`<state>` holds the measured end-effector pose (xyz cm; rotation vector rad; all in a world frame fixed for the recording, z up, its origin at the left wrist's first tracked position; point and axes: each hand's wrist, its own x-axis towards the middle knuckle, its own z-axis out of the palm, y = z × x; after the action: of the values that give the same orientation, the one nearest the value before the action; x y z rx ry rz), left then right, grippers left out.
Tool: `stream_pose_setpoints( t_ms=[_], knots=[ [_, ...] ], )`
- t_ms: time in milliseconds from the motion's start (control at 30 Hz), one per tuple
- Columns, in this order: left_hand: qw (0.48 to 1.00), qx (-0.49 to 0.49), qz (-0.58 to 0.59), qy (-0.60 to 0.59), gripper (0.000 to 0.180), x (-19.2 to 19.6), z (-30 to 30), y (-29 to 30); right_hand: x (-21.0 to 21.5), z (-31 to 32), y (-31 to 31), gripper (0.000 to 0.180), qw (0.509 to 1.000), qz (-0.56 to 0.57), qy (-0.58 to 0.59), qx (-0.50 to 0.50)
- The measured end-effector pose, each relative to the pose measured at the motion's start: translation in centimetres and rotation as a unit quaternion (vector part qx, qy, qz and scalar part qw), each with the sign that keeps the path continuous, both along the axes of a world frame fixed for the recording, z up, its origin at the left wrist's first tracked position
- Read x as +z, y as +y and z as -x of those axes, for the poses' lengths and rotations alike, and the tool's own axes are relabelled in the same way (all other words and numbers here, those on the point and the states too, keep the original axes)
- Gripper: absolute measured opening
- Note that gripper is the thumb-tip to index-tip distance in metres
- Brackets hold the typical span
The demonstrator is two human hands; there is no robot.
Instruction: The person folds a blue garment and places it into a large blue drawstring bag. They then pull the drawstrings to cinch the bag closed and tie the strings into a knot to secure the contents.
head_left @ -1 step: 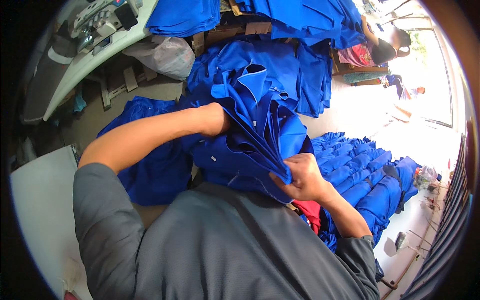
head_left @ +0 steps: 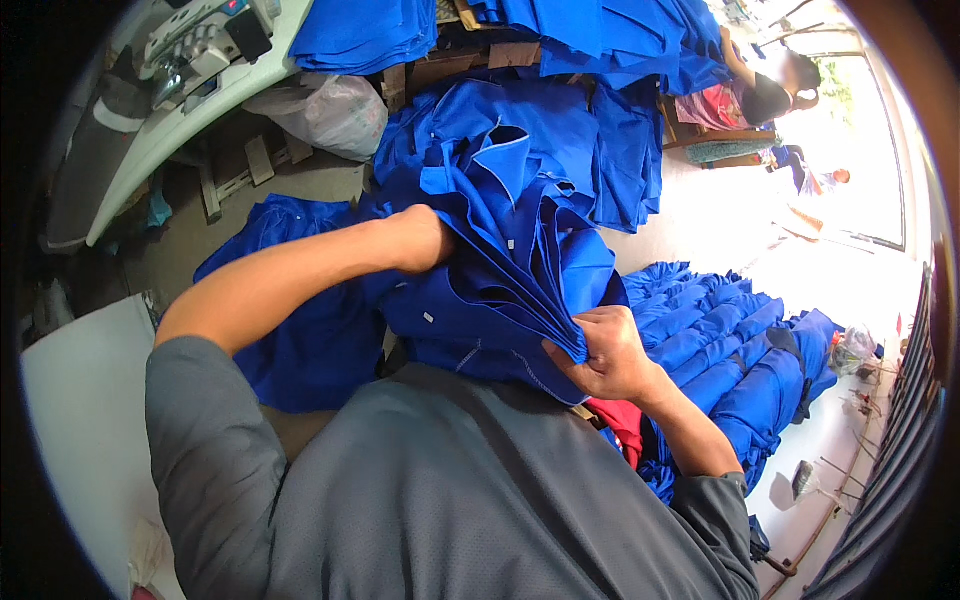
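A thick stack of blue cloth pieces [head_left: 455, 318], with pale stitching and small white tags, lies fanned out in front of my body. My right hand [head_left: 612, 355] pinches the gathered edges of several layers at the stack's right corner. At the upper left of the same layers, my left hand [head_left: 425, 238] grips into the folds. Cloth covers its fingertips. Between the two hands the layers are drawn into long, taut folds. More blue cloth [head_left: 545, 110] spreads just beyond the stack.
Rolled blue bundles [head_left: 735, 345] lie on my right, beside a red cloth [head_left: 622, 425]. Other blue pieces [head_left: 300, 345] hang at left. A sewing machine [head_left: 205, 50] on a pale table and a plastic bag [head_left: 335, 115] are far left. Another person [head_left: 765, 95] works far right.
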<state>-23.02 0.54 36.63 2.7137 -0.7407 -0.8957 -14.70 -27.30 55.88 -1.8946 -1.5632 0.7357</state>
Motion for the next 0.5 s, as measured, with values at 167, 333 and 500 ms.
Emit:
stream_pose_setpoints(
  t_ms=[167,333,500],
  knots=[
    [0.934,0.326,0.098,-0.104,0.023,1.8,3.2,5.8,-0.4,0.0,-1.6,0.021,0.997,-0.014,0.001,-0.072],
    [0.877,0.285,0.224,-0.315,0.002,0.8,3.7,3.9,-0.3,0.0,-0.7,0.025,0.998,0.009,0.01,-0.06],
    [0.858,0.242,0.274,-0.362,0.003,1.2,3.9,4.1,0.0,0.0,-0.3,0.028,0.999,0.019,0.019,-0.042]
  ],
)
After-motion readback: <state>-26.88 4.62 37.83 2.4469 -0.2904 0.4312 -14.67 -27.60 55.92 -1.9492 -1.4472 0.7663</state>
